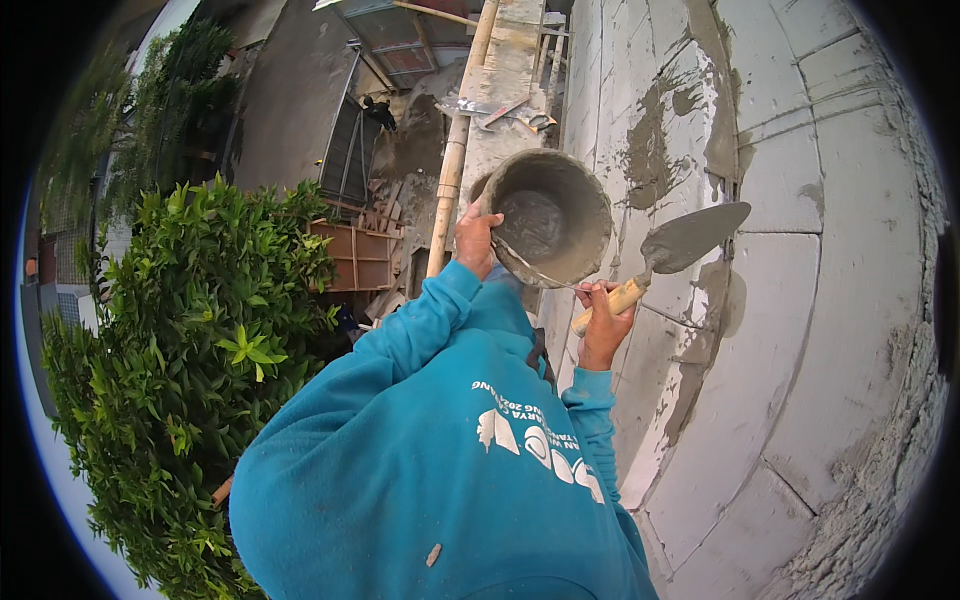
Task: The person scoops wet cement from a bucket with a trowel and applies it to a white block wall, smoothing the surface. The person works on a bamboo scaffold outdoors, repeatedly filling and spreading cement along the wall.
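I see my left hand (474, 238) centre frame, fingers curled over the rim of a grey mortar bucket (548, 215) tilted toward me. My right hand (604, 315) just below-right, fingers wrapped tight round the wooden handle of a trowel (682, 245), blade against the white block wall (800, 300). Green bush (190, 340) at left.

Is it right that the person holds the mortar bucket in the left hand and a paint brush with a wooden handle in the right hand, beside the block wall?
Not quite. The head view shows that the right hand holds a trowel with a wooden handle, not a paint brush. The rest stands: the left hand holds the mortar bucket by its rim, beside the block wall.
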The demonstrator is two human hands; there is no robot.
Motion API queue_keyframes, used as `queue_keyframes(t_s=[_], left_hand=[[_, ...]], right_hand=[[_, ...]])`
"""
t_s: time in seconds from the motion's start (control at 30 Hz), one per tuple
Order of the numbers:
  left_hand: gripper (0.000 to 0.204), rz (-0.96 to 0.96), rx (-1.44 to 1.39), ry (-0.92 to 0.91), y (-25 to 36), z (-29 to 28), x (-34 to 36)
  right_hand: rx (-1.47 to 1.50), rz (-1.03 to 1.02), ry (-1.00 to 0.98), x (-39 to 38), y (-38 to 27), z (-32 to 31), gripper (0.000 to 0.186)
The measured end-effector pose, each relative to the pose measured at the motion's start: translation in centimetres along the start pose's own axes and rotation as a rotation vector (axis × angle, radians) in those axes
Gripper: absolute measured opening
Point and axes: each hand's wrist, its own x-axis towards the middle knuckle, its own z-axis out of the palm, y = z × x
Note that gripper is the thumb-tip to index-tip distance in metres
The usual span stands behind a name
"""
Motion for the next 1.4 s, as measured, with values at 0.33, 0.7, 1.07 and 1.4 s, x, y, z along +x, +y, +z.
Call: queue_keyframes(t_s=[0.33, 0.7, 1.07, 1.4], left_hand=[[0.078, -0.349, 0.946, -0.46, -1.5, -4.8, 6.4], [0.062, -0.394, 1.183, -0.323, 3.3, -4.3, 16.1], [0.057, -0.558, 1.267, -0.666, -1.3, 7.1, 20.0], [0.061, -0.71, 1.452, -0.994, -8.4, 12.1, 20.0]], right_hand=[[-0.17, 0.053, -0.013, 8.2, -0.5, 3.9, 0.023], [-1.012, -0.055, 0.077, 7.8, 6.7, -1.2, 0.032], [-1.047, 0.093, 0.325, -3.3, 9.9, -6.8, 0.036], [-1.105, 0.264, 0.618, -15.3, 13.7, -8.3, 0.049]])
